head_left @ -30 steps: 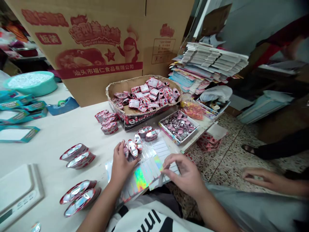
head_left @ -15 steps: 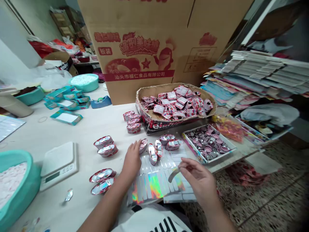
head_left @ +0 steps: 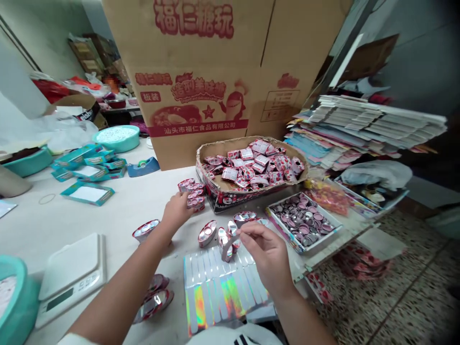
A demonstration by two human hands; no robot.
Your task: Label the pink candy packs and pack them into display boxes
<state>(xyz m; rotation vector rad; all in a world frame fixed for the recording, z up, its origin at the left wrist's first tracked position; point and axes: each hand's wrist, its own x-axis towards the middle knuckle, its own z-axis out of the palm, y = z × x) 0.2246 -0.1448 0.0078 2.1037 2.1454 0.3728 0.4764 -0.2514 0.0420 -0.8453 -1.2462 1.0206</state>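
Note:
My left hand (head_left: pixel 177 211) reaches to a cluster of small oval boxes with red print (head_left: pixel 190 186); its fingers close on the left end of the nearest box (head_left: pixel 197 203). In my right hand (head_left: pixel 268 251), thumb and fingertips pinch a thin curved silver strip (head_left: pixel 227 245). The strip hangs in front of a pair of oval boxes standing on their sides (head_left: pixel 233 227). A single oval box with a shiny lid (head_left: pixel 207 233) rests just left of them. Below lies a sheet of shiny silver strips (head_left: pixel 215 282).
A cut-down carton (head_left: pixel 212 201) holds many small printed boxes. Right of it sits a tray of round pink and silver caps (head_left: pixel 302 220). A white scale (head_left: pixel 72 273), teal basin (head_left: pixel 21 297) and tape dispenser (head_left: pixel 143 166) stand left. A large carton (head_left: pixel 201 52) rises behind.
My left hand has let go of one oval box and moved up and left to the cluster. My right hand has moved left with the strip toward the boxes. The view has shifted.

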